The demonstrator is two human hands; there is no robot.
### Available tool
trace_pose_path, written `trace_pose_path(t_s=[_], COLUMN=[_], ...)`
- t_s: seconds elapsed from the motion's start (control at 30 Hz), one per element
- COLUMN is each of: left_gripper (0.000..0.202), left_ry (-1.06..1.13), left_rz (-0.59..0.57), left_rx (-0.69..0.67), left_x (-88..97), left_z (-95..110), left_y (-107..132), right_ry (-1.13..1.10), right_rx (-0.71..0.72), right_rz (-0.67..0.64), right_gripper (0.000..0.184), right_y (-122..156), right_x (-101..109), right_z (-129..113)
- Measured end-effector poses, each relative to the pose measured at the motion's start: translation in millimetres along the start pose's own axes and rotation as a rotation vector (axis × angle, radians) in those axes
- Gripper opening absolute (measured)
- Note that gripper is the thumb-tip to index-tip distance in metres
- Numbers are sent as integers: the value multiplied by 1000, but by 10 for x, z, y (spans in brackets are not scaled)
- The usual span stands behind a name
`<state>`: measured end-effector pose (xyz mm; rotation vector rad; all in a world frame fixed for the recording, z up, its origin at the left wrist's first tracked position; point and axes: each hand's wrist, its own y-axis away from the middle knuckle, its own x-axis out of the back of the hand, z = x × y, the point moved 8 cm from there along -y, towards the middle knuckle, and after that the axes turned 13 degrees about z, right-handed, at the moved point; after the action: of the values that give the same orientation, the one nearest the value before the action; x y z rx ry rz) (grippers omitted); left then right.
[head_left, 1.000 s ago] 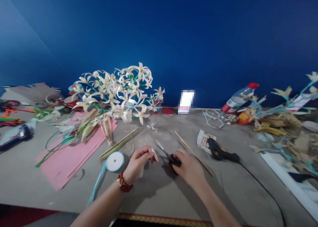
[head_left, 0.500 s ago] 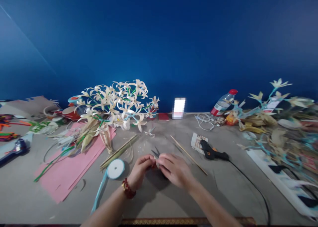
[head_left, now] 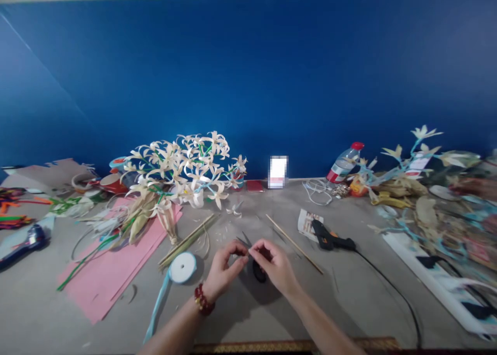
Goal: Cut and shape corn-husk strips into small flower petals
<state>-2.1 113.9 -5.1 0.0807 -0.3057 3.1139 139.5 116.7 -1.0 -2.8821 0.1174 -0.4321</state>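
Observation:
My left hand (head_left: 225,268), with a dark red bead bracelet (head_left: 204,299) on its wrist, meets my right hand (head_left: 275,266) above the grey table. Thumb and index finger of each hand are pinched close together, fingertips nearly touching. Whatever they hold is too small to make out. Under the hands lies a pair of scissors (head_left: 259,272), its black handle partly covered by my right hand and its blades pointing away. Left of my left hand sits a white spool (head_left: 183,267) with light blue ribbon (head_left: 158,308) trailing toward me.
White handmade flowers (head_left: 186,163) on green stems lie at the back left, near pink paper sheets (head_left: 116,277). A thin stick (head_left: 293,242), a black glue gun (head_left: 332,238) with its cord, a power strip (head_left: 430,287) and a bottle (head_left: 344,163) occupy the right side.
My fingers have opened out from a tighter grip into fingertip pinches, and the scissors' black handle shows more. The view has tilted up slightly, showing the top edge of the blue wall.

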Motion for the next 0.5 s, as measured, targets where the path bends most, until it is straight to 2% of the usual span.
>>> trace_pose_path(t_s=[0.13, 0.27, 0.4, 0.5], left_gripper=[20, 16, 14, 13], left_ry=[-80, -83, -132, -211], left_rz=[36, 56, 85, 108], left_rx=[-22, -27, -55, -115], left_x=[15, 33, 28, 21], left_z=[-59, -83, -9, 62], left_y=[-3, -1, 2, -6], right_ry=[-13, 84, 145, 98], right_rx=[-10, 111, 228, 227], right_rz=[-26, -18, 4, 52], right_gripper=[22, 16, 14, 17], right_y=[-4, 30, 95, 134], right_x=[-57, -68, -74, -37], right_z=[-12, -134, -217, -197])
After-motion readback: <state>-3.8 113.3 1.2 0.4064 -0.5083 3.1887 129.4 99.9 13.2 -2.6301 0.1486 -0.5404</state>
